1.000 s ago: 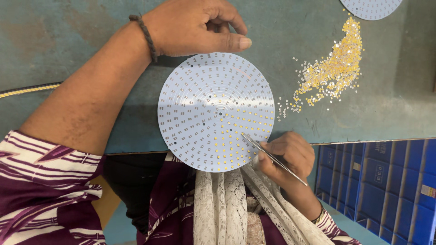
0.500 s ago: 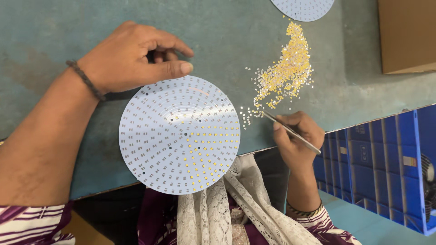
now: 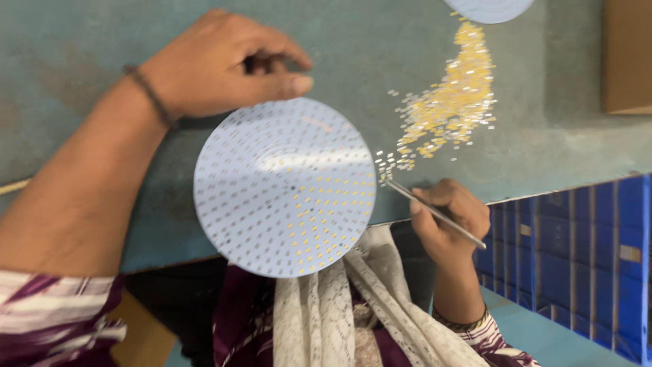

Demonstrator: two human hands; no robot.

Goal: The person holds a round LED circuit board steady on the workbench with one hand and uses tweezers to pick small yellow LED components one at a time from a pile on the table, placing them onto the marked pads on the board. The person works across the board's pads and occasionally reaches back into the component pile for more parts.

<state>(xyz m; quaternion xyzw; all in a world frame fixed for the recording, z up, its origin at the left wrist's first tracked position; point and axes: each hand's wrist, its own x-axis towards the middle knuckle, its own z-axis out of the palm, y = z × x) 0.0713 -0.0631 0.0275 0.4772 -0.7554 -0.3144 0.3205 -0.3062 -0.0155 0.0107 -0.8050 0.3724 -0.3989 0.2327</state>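
Note:
A round white circuit board (image 3: pixel 285 187) lies on the green table, dotted with rows of small pads; many on its lower right carry tiny yellow chips. My left hand (image 3: pixel 221 64) rests on the table at the board's top edge, fingers curled, thumb touching the rim. My right hand (image 3: pixel 448 217) grips thin metal tweezers (image 3: pixel 435 212), their tip at the near edge of a heap of small yellow chips (image 3: pixel 451 98), just right of the board.
A second round white board (image 3: pixel 489 7) shows at the top edge. A brown cardboard box (image 3: pixel 628 58) stands at the top right. Blue plastic bins (image 3: pixel 577 251) sit below the table's front edge. A lace scarf (image 3: pixel 339 312) hangs in my lap.
The tweezers left the board's lower right and moved to the loose chips beside it. My left hand stays at the board's top edge. The view has shifted.

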